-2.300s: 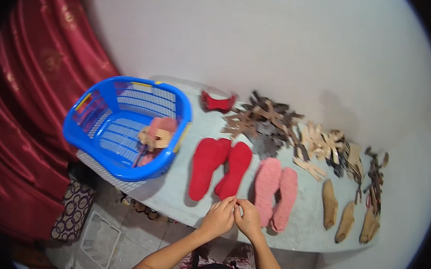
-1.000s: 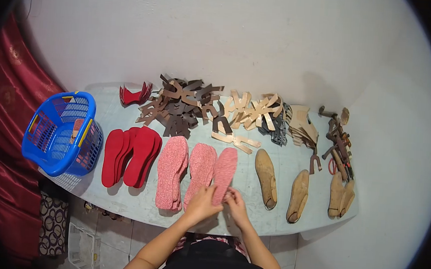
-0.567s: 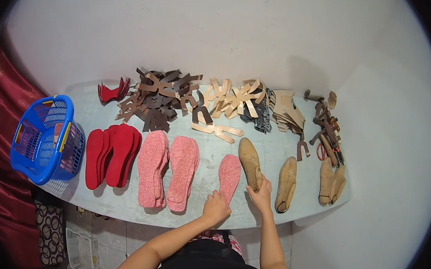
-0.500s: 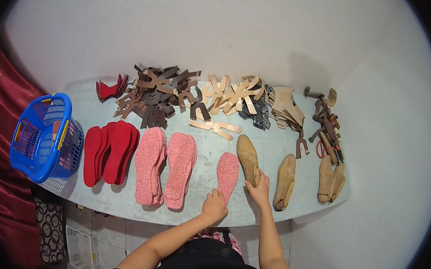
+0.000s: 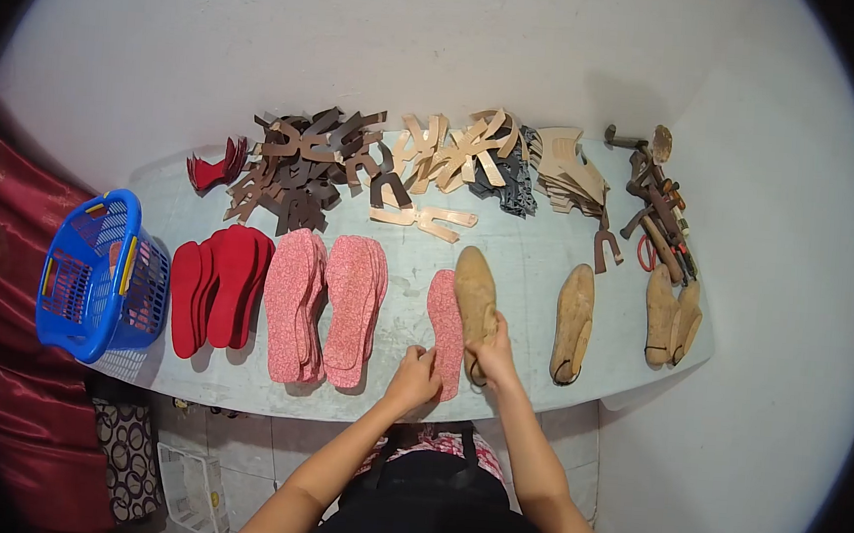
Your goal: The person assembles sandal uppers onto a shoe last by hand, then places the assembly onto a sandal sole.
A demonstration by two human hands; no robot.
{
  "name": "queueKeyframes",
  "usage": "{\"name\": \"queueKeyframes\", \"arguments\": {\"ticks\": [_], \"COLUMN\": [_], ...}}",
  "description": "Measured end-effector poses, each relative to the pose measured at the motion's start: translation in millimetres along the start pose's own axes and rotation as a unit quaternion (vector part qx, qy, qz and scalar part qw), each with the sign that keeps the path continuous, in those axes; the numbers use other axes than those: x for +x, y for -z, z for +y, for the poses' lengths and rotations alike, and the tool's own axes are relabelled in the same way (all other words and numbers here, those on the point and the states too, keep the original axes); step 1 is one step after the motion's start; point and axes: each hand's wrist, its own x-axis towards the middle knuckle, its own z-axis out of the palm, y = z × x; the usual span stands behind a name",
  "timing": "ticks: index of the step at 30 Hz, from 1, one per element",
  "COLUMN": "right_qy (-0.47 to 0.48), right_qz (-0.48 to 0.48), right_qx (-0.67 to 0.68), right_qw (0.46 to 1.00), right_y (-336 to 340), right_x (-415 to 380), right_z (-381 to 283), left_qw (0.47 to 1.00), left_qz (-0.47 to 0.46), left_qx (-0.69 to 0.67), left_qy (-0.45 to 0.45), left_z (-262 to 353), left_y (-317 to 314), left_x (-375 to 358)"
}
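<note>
A single pink speckled insole [image 5: 445, 319] lies on the table in front of me. My left hand [image 5: 413, 377] is at its lower left edge, fingers bent and slightly apart, fingertips by the edge. In my right hand [image 5: 494, 355] is a wooden shoe last [image 5: 475, 282], gripped near its heel, toe pointing away from me. The last sits close along the insole's right side and covers part of that edge. A thin dark loop shows at its heel. Another wooden last [image 5: 572, 321] lies farther right.
Left of the insole are pink insole stacks [image 5: 353, 306], red insole stacks [image 5: 237, 288] and a blue basket [image 5: 96, 332]. Brown strap pieces [image 5: 305, 164], beige strap pieces [image 5: 455, 155] and black pieces [image 5: 512, 188] line the back. At right are two more lasts [image 5: 659, 317] and hammers [image 5: 660, 223].
My right hand has brought the shoe last left and nearer, up against the insole. My left hand has slid from the insole's lower end to its left edge. The view has shifted slightly.
</note>
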Motion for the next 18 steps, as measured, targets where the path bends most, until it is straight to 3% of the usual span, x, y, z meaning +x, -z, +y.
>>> {"name": "queueKeyframes", "arguments": {"ticks": [2,9,18], "right_qy": [0.029,-0.024,-0.034], "right_qz": [0.006,0.07,0.105], "right_qx": [-0.105,-0.205,-0.238], "right_qw": [0.994,0.976,0.965], "right_y": [-13,-58,-71], "right_x": [-11,-59,-65], "right_z": [18,2,2], "left_qw": [0.999,0.994,0.991], "left_qz": [-0.008,-0.014,-0.053], "left_qx": [-0.047,-0.106,-0.12], "left_qy": [0.007,0.008,0.014], "left_z": [-10,-24,-28], "left_y": [3,9,9], "left_x": [-3,-10,-12]}}
